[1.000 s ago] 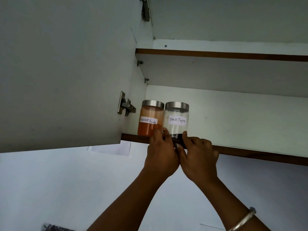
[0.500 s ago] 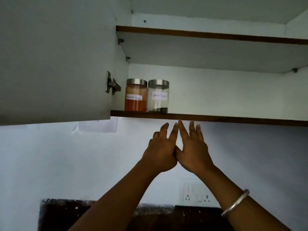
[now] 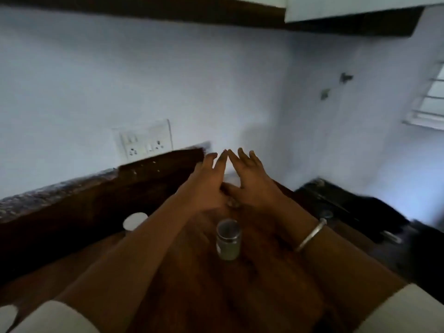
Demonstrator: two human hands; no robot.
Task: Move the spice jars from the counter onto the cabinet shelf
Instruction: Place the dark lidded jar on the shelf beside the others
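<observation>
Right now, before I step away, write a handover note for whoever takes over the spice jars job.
Hands: left hand open and empty above the wooden counter; right hand open and empty beside it, fingertips almost touching.
Things: one metal-lidded spice jar stands upright on the counter between the forearms. A white-topped round container sits left, partly hidden by the left forearm; whether it is a spice jar I cannot tell.
Done: a second ago the red chilli powder jar and black pepper jar stood on the shelf, now out of view.
Left: the metal-lidded jar goes up next; check the white-topped one.
</observation>
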